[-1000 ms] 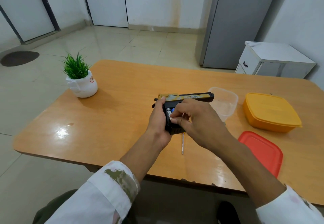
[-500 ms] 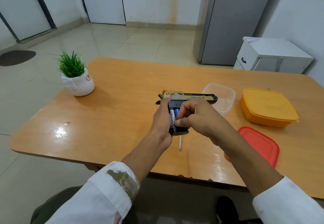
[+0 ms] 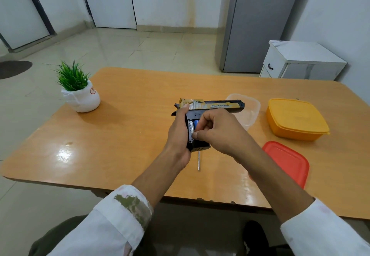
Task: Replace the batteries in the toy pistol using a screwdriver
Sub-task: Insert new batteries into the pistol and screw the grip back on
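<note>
Right hand (image 3: 218,132) slid lower, fingers pinching silver cylindrical battery (image 3: 191,129). Left hand (image 3: 178,133) fingers clench black-gold plastic toy pistol (image 3: 217,106)

Bright, even indoor light, seen through a wide-angle lens.

Soft light falls from above and somewhat from the left: the plant pot (image 3: 82,97) throws a faint, blurred shadow to its right on the desk (image 3: 130,135), and no shadow has a hard edge. The glossy desk top carries a white glare patch near its left front corner and a weaker sheen beside the right forearm; the floor (image 3: 140,51) tiles shine palely too. Focus is sharp at the centre, where the lettering on the toy pistol (image 3: 216,106) reads clearly. Toward the edges straight lines lean and bow, as the door frames (image 3: 43,13) do, and the white sleeves (image 3: 112,225) look stretched and soft.
</note>
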